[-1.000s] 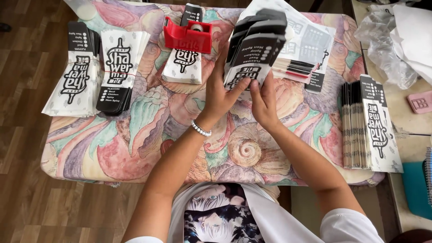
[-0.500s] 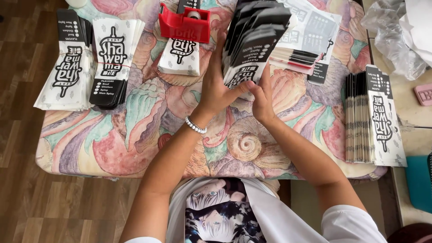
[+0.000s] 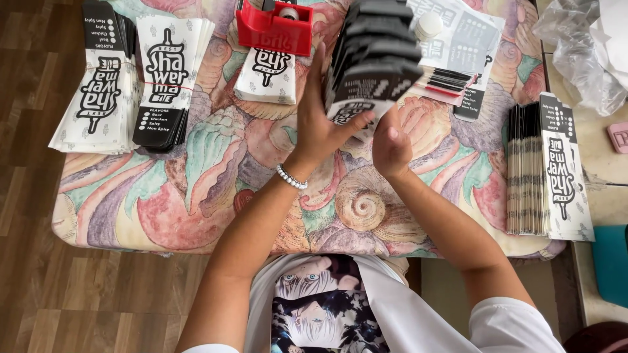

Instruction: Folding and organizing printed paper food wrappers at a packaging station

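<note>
On the shell-print table (image 3: 196,196), left hand (image 3: 324,124) grips fanned sleeves (image 3: 373,59); right hand (image 3: 391,147) half-curled, grip unclear

hands: 2 (image 3: 320,124) (image 3: 391,145) | wrapper stacks: approx 6 (image 3: 373,59) | red tape dispenser: 1 (image 3: 275,29) | bead bracelet: 1 (image 3: 291,178)

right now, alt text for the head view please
Both hands, left hand and right hand, steady an upright stack of black and white paper sleeves on a shell-patterned table. More sleeve piles and a red tape dispenser surround them.
</note>
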